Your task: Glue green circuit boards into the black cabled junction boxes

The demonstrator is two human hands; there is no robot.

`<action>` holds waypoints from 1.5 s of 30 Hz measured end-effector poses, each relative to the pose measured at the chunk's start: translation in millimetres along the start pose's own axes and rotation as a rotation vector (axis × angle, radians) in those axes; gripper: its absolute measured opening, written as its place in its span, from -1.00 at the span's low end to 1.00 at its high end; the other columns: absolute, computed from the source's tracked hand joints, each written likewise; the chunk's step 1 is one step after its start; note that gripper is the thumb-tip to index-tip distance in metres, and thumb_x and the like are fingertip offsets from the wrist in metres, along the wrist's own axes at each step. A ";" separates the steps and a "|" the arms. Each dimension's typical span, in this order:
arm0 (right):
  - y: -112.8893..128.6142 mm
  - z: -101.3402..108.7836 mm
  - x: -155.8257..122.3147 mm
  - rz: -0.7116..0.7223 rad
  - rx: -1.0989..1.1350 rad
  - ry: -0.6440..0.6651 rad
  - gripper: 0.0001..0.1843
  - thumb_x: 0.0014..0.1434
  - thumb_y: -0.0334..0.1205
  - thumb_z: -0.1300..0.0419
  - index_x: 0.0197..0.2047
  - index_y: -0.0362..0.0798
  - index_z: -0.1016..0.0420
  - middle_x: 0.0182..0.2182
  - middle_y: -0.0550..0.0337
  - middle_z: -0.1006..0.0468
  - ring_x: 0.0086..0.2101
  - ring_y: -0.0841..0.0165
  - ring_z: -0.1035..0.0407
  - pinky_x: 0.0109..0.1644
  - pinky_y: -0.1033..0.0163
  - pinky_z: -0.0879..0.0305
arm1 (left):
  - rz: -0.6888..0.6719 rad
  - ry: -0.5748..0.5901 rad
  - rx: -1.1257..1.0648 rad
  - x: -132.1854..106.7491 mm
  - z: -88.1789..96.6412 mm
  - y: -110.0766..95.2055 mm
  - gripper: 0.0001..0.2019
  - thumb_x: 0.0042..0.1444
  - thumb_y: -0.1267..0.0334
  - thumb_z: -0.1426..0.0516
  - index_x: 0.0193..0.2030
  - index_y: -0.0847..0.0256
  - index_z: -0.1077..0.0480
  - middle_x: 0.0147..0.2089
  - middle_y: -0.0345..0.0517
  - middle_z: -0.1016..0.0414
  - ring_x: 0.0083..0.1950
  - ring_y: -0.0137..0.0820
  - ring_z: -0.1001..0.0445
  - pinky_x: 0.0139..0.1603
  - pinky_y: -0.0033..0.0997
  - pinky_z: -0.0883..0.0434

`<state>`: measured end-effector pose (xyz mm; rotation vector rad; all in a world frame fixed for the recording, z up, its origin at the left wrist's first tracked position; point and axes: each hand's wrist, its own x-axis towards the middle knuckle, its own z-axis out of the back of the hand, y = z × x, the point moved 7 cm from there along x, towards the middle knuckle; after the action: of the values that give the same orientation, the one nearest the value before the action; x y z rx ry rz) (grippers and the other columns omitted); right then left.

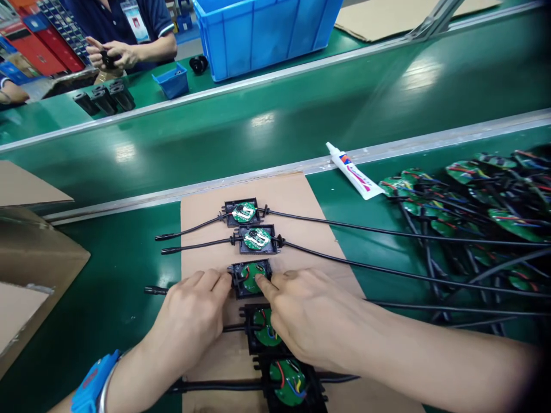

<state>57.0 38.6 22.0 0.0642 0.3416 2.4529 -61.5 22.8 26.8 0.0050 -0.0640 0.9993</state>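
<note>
A small black plastic housing (pixel 237 292) with a round green circuit board (pixel 248 277) in it lies on a cardboard sheet (pixel 206 206). My left hand (pixel 193 310) is closed at the housing's left edge, over a black cable (pixel 155 291) whose plug end sticks out to the left. My right hand (pixel 310 312) is closed at the right edge, its index fingertip pressing on the board and its other fingers curled. Two similar housings with cables, the nearer one (pixel 258 240) included, lie beyond. Two more, including the nearest housing (pixel 293 384), sit below my hands.
Many wired circuit boards (pixel 447 201) are heaped at the right. A white glue tube (pixel 355 172) lies by the metal rail. An open cardboard box (pixel 43 252) stands left. Across the green bench are a blue crate (pixel 267 40), a small blue bin (pixel 172 82) and a co-worker's hands (pixel 114 55).
</note>
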 end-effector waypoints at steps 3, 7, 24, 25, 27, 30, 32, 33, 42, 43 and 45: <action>1.8 -0.7 1.0 0.024 0.002 0.001 -0.76 0.04 -0.37 -0.12 -0.23 -0.24 -0.52 -0.53 0.08 -0.53 -0.58 0.35 -0.35 -0.53 0.19 0.07 | -0.081 0.048 0.250 2.2 -6.0 -14.7 -0.67 0.00 0.58 0.02 -0.11 0.38 -0.42 -0.37 -0.05 -0.45 -0.42 -0.28 -0.43 -0.48 -0.34 -0.44; 5.7 -1.3 3.0 0.045 -0.020 0.033 -0.74 -0.01 -0.38 -0.14 -0.23 -0.25 -0.54 -0.57 0.09 -0.49 -0.60 0.36 -0.31 -0.57 0.19 0.13 | -0.096 0.124 0.480 12.6 -11.5 -27.9 -0.78 0.02 0.58 0.02 -0.30 0.37 -0.43 -0.49 -0.07 -0.35 -0.50 -0.31 -0.37 -0.57 -0.39 -0.36; -3.5 1.0 2.3 -0.024 0.115 0.079 -0.77 0.06 -0.35 -0.09 -0.23 -0.18 -0.51 -0.49 0.04 -0.54 -0.52 0.27 -0.40 -0.49 0.22 -0.06 | -0.094 -0.045 0.179 -11.2 -18.2 -27.2 -0.48 0.08 0.58 0.12 0.21 0.50 -0.24 0.06 0.19 -0.46 0.05 -0.13 -0.47 -0.04 -0.26 -0.51; -8.0 3.5 1.0 -0.040 0.149 0.092 -0.77 0.08 -0.33 -0.08 -0.21 -0.16 -0.49 -0.45 0.04 -0.55 -0.47 0.26 -0.43 -0.47 0.23 -0.09 | -0.078 -0.039 0.129 -9.9 -15.4 -24.3 -0.48 0.07 0.57 0.12 0.20 0.47 -0.26 0.04 0.17 -0.47 0.01 -0.15 -0.49 -0.09 -0.25 -0.53; -18.7 8.5 -3.1 -0.108 0.210 0.123 -0.78 0.09 -0.30 -0.07 -0.18 -0.12 -0.42 -0.38 0.05 -0.55 -0.41 0.24 -0.44 -0.44 0.24 -0.13 | -0.009 -0.048 0.023 -6.5 -7.2 -16.6 -0.52 0.11 0.53 0.09 0.18 0.39 -0.30 0.04 0.14 -0.46 -0.06 -0.18 -0.50 -0.18 -0.25 -0.55; -30.0 10.4 -11.2 -0.240 0.259 0.199 -0.82 0.07 -0.31 -0.08 -0.20 -0.09 -0.33 -0.40 0.10 -0.51 -0.43 0.27 -0.40 -0.45 0.26 -0.13 | 0.019 -0.116 -0.137 -0.1 4.5 -12.2 -0.66 0.18 0.43 0.01 0.07 0.31 -0.39 0.04 0.09 -0.45 -0.09 -0.20 -0.47 -0.16 -0.20 -0.52; -30.0 9.8 -14.6 -0.276 0.277 0.209 -0.86 0.09 -0.33 -0.07 -0.23 -0.08 -0.31 -0.46 0.16 -0.47 -0.47 0.30 -0.36 -0.44 0.25 -0.12 | -0.069 -0.123 -0.256 4.5 4.9 -16.8 -0.73 0.21 0.44 0.00 -0.02 0.28 -0.42 -0.02 0.02 -0.48 -0.08 -0.23 -0.45 -0.08 -0.20 -0.48; -28.2 9.4 -15.1 -0.270 0.281 0.191 -0.89 0.10 -0.34 -0.06 -0.24 -0.08 -0.31 -0.48 0.19 -0.45 -0.48 0.32 -0.35 -0.43 0.25 -0.12 | -0.116 -0.101 -0.311 6.3 2.1 -19.4 -0.75 0.21 0.46 0.01 -0.05 0.27 -0.42 -0.04 -0.02 -0.50 -0.08 -0.25 -0.44 -0.05 -0.21 -0.46; -21.9 2.5 -14.9 -0.005 0.137 -0.245 -0.81 0.21 -0.43 0.04 -0.40 -0.08 -0.29 -0.47 0.18 -0.38 -0.50 0.38 -0.25 -0.43 0.25 -0.09 | -0.161 -0.053 -0.424 4.8 -17.1 -18.6 -0.74 0.21 0.54 0.03 -0.07 0.27 -0.40 -0.01 -0.06 -0.49 -0.01 -0.29 -0.40 0.07 -0.23 -0.35; -25.0 1.9 -15.0 -0.004 0.127 -0.271 -0.81 0.20 -0.43 0.04 -0.42 -0.08 -0.28 -0.49 0.19 -0.36 -0.51 0.39 -0.24 -0.44 0.25 -0.08 | -0.161 -0.055 -0.421 4.2 -17.3 -18.8 -0.75 0.21 0.53 0.03 -0.07 0.27 -0.40 -0.01 -0.06 -0.48 -0.02 -0.28 -0.40 0.07 -0.22 -0.35; -30.8 -1.1 -13.7 -0.010 0.111 -0.254 -0.81 0.19 -0.44 0.04 -0.42 -0.07 -0.27 -0.50 0.21 -0.36 -0.51 0.40 -0.23 -0.45 0.25 -0.06 | -0.156 -0.050 -0.396 3.2 -18.1 -19.6 -0.74 0.21 0.52 0.03 -0.03 0.28 -0.38 -0.02 -0.04 -0.47 -0.03 -0.27 -0.38 0.06 -0.21 -0.35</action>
<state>86.2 53.0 13.5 0.4157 0.3637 2.3784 -42.4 15.5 9.4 -0.3232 -0.3019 0.8171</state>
